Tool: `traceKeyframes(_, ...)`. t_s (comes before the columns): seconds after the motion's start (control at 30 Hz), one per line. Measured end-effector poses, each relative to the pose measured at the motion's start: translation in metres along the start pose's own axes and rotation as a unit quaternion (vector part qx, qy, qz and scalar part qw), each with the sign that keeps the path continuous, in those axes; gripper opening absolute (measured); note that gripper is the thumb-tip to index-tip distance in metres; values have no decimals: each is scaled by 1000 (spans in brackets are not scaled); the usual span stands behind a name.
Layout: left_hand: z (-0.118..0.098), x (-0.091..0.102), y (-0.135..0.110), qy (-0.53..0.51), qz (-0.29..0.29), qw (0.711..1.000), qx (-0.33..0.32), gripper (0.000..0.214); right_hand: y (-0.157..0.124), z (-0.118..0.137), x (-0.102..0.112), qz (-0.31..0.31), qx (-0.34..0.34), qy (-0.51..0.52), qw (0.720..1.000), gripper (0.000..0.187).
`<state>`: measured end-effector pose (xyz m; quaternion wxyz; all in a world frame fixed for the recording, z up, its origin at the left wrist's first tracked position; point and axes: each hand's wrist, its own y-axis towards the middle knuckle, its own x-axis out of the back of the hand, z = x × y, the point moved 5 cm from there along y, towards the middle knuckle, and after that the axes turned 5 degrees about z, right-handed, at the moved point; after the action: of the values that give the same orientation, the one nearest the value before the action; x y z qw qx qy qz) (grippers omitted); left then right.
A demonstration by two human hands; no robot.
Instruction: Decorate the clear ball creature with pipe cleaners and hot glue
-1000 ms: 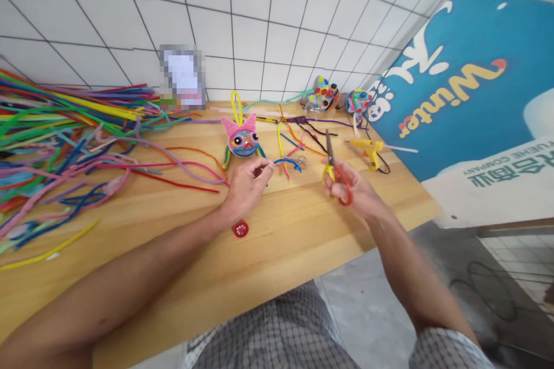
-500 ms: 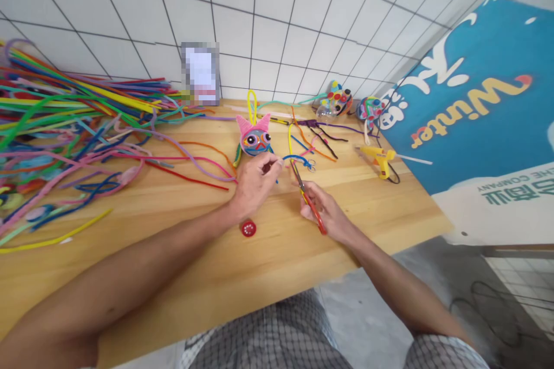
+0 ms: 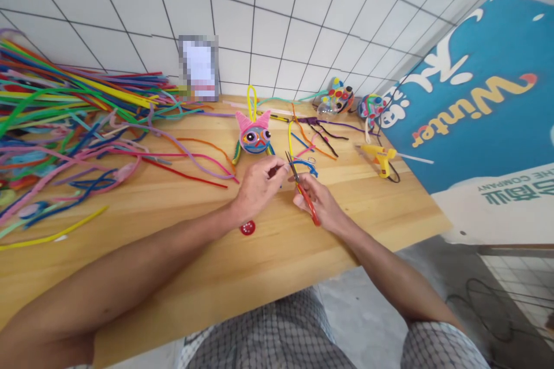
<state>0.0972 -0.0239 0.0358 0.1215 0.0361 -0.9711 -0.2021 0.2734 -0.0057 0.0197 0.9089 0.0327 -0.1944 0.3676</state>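
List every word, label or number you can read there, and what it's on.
"Winter": on the blue-and-white flat printed board.
"HE COMPANY": same board, start cut off by the picture edge.
"商业": green characters, same board.
Unreadable: stylised white script on the board; grey-framed rectangular screen, pixelated.

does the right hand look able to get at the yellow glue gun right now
Probably, though not freely: only tabletop shows between the right hand and the yellow glue gun, but that hand holds red-handled scissors, which it would likely need to put down first.
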Motion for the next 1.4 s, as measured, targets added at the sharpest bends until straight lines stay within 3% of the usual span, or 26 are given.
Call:
traceKeyframes(0.57,2,1,-1,16,50,999,-3,27,-5,-2,3,-61,-10,-38,997,50)
traceKeyframes(0.7,8,-1,-1,3,57,998,28,26,-14,-12,36,-129,-12,-79,988,47)
traceKeyframes(0.8,19,-3,1,-42,53,995,71,26,-17,-25,89,-214,-48,-220,951,42)
traceKeyframes(0.87,27,-4,2,-76,48,991,103,27,-18,-35,124,-256,-107,-331,902,39)
traceKeyframes(0.93,34,-6,2,-109,47,983,140,30,-16,-45,148,-259,-167,-410,859,47)
traceKeyframes(1.0,39,-7,2,-143,52,973,176,34,-14,-50,159,-244,-207,-457,830,57)
traceKeyframes(1.1,39,-10,1,-187,61,960,202,40,-14,-45,154,-250,-211,-496,805,57)
traceKeyframes(1.13,37,-12,2,-200,63,956,203,42,-14,-38,147,-255,-185,-497,808,53)
traceKeyframes(1.2,35,-13,2,-220,62,952,204,48,-9,-21,125,-240,-93,-454,853,43)
traceKeyframes(1.3,32,-14,4,-227,64,951,199,52,5,4,83,-131,24,-272,953,31)
traceKeyframes(1.4,29,-12,5,-217,78,958,168,50,22,21,48,-36,48,-103,993,37)
